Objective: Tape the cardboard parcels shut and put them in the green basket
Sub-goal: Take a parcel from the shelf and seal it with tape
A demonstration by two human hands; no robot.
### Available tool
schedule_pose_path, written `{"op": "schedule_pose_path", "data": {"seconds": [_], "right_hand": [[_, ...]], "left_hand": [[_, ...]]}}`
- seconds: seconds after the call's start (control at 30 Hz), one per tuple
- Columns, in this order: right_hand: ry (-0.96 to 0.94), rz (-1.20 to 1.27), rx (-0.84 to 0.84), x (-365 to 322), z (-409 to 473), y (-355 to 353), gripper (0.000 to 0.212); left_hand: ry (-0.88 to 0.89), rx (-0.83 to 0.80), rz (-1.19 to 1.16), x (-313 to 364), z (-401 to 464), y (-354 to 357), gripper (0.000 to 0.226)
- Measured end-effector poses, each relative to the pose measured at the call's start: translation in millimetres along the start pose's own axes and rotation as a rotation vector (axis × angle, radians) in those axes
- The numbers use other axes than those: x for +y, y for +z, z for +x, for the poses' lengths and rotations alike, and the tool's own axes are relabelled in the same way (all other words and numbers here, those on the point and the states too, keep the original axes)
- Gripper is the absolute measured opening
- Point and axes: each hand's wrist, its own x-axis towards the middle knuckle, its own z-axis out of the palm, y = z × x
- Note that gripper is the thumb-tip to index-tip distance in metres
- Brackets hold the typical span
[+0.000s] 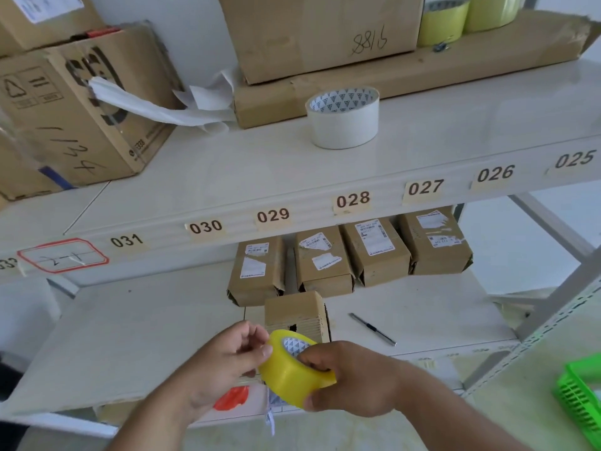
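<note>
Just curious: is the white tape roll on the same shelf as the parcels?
No, the white tape roll stands one shelf above the cardboard parcels.

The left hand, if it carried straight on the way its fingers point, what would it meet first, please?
Most likely the yellow tape roll, which the left hand's fingertips already seem to touch at its near edge; depth is unclear.

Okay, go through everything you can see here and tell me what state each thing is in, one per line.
yellow tape roll: gripped by both hands
left hand: pinching the roll's edge
right hand: wrapped round the roll
front parcel: on the lower shelf, untaped
four labelled parcels: side by side behind it
white tape roll: upright, upper shelf
green basket: only partly in view
</note>
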Motion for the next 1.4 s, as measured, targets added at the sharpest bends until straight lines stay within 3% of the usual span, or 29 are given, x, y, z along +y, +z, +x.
{"op": "schedule_pose_path", "data": {"seconds": [0.2, 0.27, 0.37, 0.47, 0.53, 0.67, 0.73, 0.87, 1.0, 1.1, 1.17, 1.3, 1.4], "right_hand": [[0.027, -0.043, -0.047, 1, 0, -1, 0.03], [0.079, -0.035, -0.032, 1, 3, -2, 0.032], [0.181, 0.09, 0.048, 3, 9, -2, 0.032], [0.265, 0.008, 0.185, 12, 19, 1, 0.037], [0.335, -0.164, 0.289, 17, 23, 5, 0.049], [0.414, -0.249, 0.357, 19, 23, 12, 0.07], [0.429, -0.266, 0.377, 21, 22, 15, 0.069], [0.433, -0.274, 0.394, 20, 25, 17, 0.07], [0.434, -0.3, 0.367, 21, 26, 15, 0.065], [0.434, -0.332, 0.328, 21, 27, 10, 0.059], [0.431, -0.347, 0.293, 19, 29, 7, 0.056], [0.425, -0.38, 0.186, 9, 40, -1, 0.058], [0.367, -0.273, 0.076, -4, 46, -16, 0.053]], "left_hand": [[-0.136, -0.042, -0.05, -14, -3, -2, 0.031], [-0.023, 0.041, 0.169, -14, -1, 4, 0.022], [0.284, 0.291, 0.621, -7, -10, 23, 0.025], [0.473, 0.431, 0.775, 6, -32, 43, 0.022], [0.458, 0.449, 0.678, 6, -36, 50, 0.017], [0.151, 0.406, 0.206, -6, -26, 41, 0.017], [0.074, 0.379, 0.088, -14, -24, 39, 0.013], [0.003, 0.43, -0.025, -19, -21, 41, 0.012], [-0.13, 0.339, -0.035, -25, -16, 37, 0.025], [-0.256, 0.297, -0.142, -31, -11, 38, 0.002], [-0.298, 0.297, -0.195, -37, -8, 36, 0.016], [-0.225, 0.38, -0.124, -40, -5, 32, 0.023], [-0.206, 0.387, -0.123, -41, 0, 18, 0.026]]}}
